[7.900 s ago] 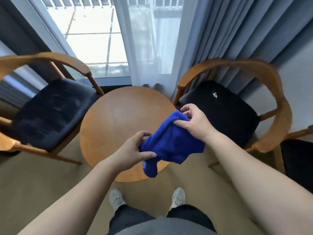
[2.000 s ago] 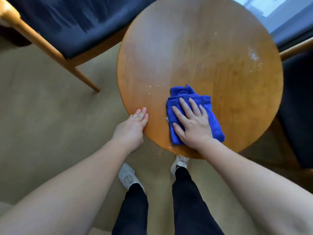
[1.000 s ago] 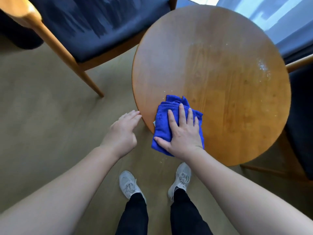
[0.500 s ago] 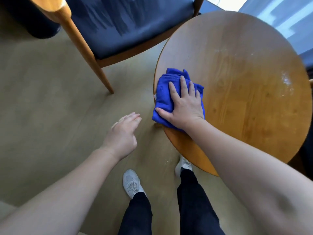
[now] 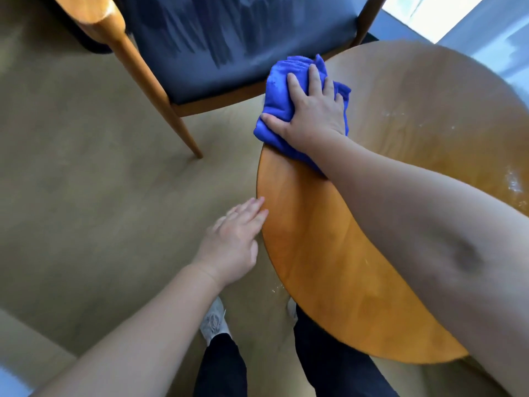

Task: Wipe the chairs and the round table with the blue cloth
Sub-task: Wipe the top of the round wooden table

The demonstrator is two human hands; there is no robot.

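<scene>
Cloth (image 5: 279, 93), bunched and deep blue, now overhangs the tabletop's (image 5: 329, 253) far left rim beside the chair (image 5: 229, 38), having travelled round from the near edge. That arc looks wiped, while specks (image 5: 512, 181) remain at the right. The right hand (image 5: 312, 113) presses it, grip flat and spread. The left hand (image 5: 232, 242) is straight-fingered at the rim, holding nothing.

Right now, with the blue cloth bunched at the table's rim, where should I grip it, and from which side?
Probably from above, palm down, where the right hand presses it. Take the blue cloth by its thick middle wad: thumb under the flap overhanging the round table, fingers over the raised far folds. The chair seat crowds the far side.
</scene>
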